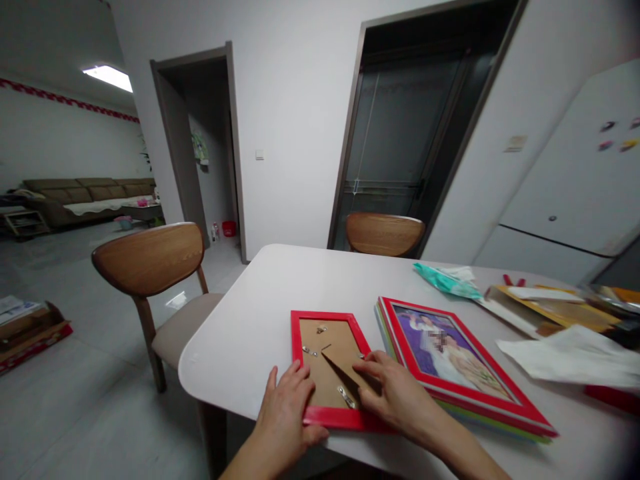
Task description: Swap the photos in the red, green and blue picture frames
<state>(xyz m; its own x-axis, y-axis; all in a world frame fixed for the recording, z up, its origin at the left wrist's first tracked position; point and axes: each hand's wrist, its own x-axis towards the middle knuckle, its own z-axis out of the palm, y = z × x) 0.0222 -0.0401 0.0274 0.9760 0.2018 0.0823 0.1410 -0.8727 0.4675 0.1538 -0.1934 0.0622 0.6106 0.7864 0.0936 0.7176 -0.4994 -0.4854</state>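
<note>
A red picture frame point(296, 337) lies face down at the table's near edge, its brown backing board point(313, 373) showing with small metal hangers on it. My left hand point(287, 403) grips the frame's lower left corner, fingers over the left side and thumb at the bottom edge. At the right of the backing, my right hand point(393, 393) pinches the brown easel stand point(343, 369), which is lifted at a slant from the board. Close by on the right lies a stack of frames, topped by a red-framed photo point(450, 353) of two people.
Right of the stack are a white sheet point(575, 353), yellow envelopes point(595, 317) and a teal wrapper point(445, 280). Wooden chairs stand at the left point(150, 260) and far side point(385, 233) of the white table point(240, 333). A cardboard box point(37, 340) sits on the floor.
</note>
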